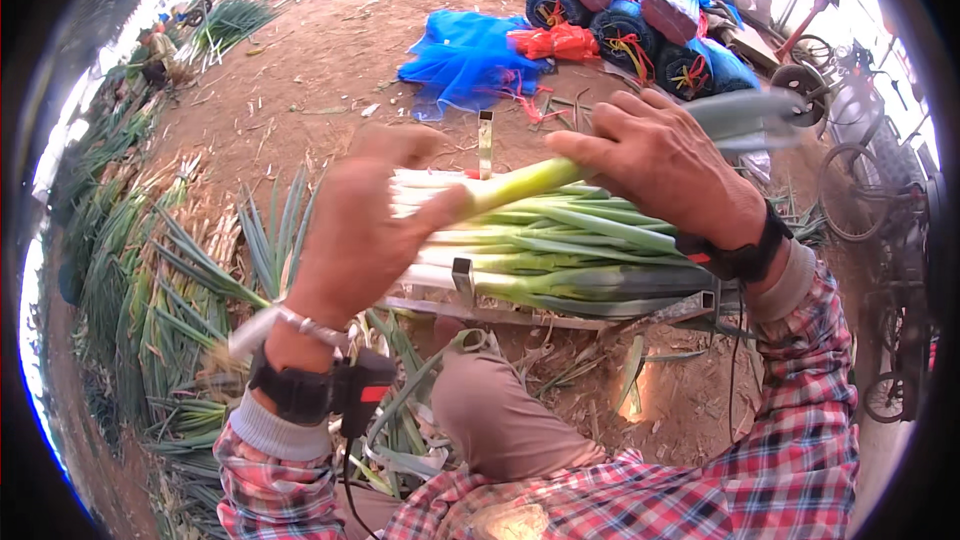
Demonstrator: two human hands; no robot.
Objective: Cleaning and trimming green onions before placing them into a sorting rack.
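Note:
My left hand (360, 230) pinches the white end of a long green onion (520, 182), thumb pressed on its stalk. My right hand (660, 155) grips the same onion further along, where white turns to green. Its leaves trail off blurred to the right. Just below lies a stack of green onions (560, 260) with white ends pointing left, resting in a metal frame (465, 285) that has upright posts. Both wrists wear black bands, and the sleeves are red plaid.
Heaps of green onions (170, 280) lie on the dirt at my left. Blue netting (465, 55) and tied bundles wrapped in blue (640, 25) sit farther back. Bicycles and a cart (870, 190) stand at the right. My knee (490, 410) is below the frame.

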